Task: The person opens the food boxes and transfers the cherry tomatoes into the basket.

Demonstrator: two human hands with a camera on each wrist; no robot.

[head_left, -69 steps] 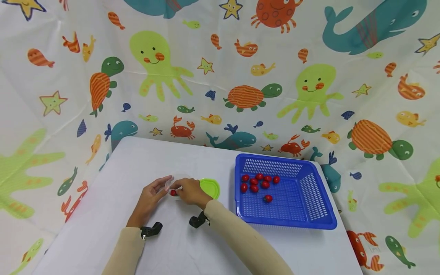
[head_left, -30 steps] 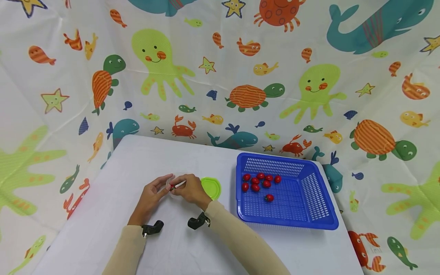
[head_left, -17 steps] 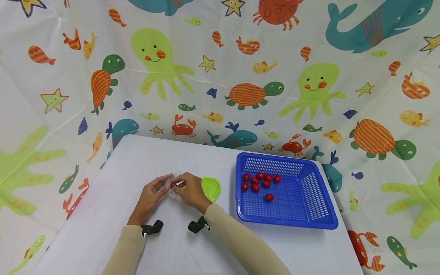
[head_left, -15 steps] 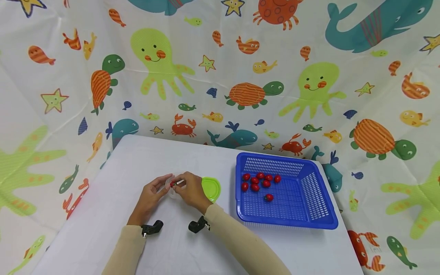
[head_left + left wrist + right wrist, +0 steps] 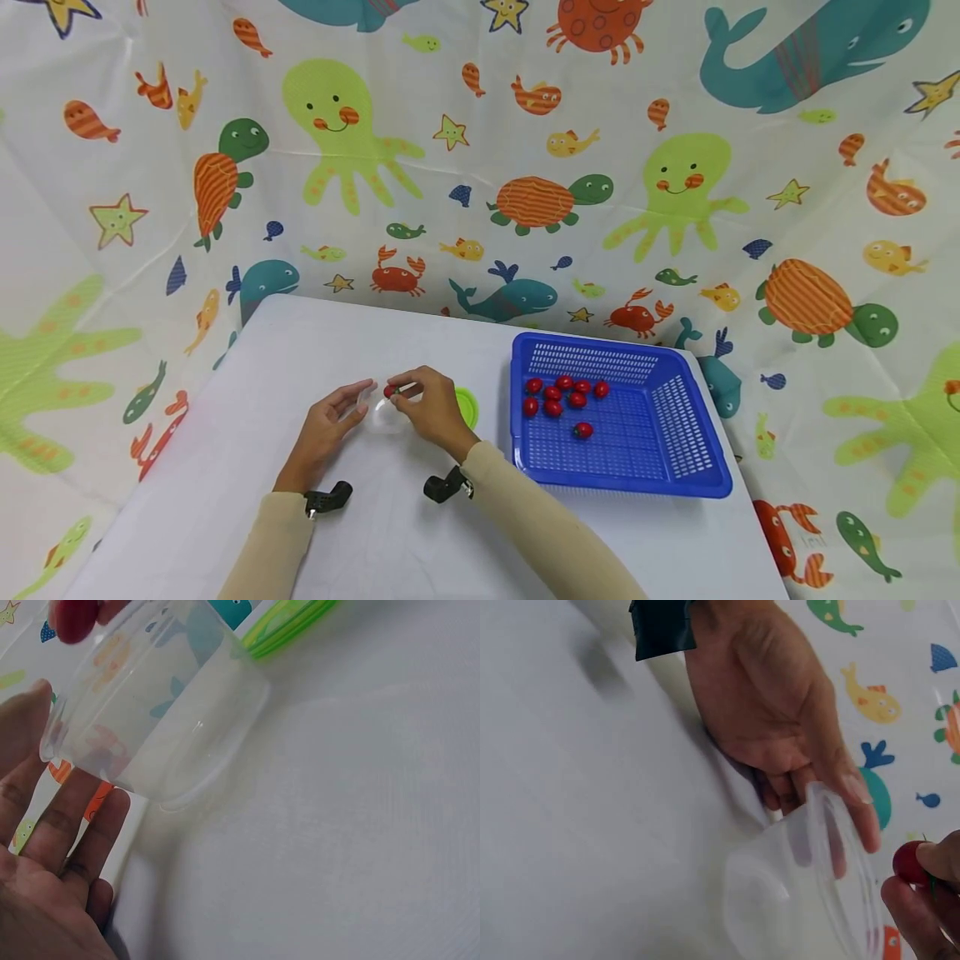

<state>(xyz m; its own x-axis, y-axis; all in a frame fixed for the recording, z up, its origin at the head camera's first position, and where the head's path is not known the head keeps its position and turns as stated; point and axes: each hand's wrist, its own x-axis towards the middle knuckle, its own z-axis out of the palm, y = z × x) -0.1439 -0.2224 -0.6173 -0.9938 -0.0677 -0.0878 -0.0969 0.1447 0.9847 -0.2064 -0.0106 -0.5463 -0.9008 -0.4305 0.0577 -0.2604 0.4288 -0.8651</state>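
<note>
A clear plastic tub [image 5: 386,417] stands in front of me, held at its rim by my left hand [image 5: 322,433]. In the left wrist view the tub [image 5: 172,712] looks see-through, with no contents visible inside. My right hand [image 5: 433,408] pinches a small red cherry tomato [image 5: 390,391] between thumb and fingers, just above the far side of the tub. The right wrist view shows the tomato [image 5: 910,862] with its green stem, apart from the tub's rim. A green round lid [image 5: 468,408] lies behind my right hand, which partly covers it.
A blue plastic basket [image 5: 622,485] stands at the right of the white table [image 5: 375,533], with several cherry tomatoes [image 5: 552,408] in its left half. A patterned sea-animal cloth [image 5: 420,183] hangs behind the table.
My right hand, with the tomato in its fingers, has moved up and to the right, away from my left fingertips. More of the tub shows now, and less of the lid. The left hand has barely moved.
</note>
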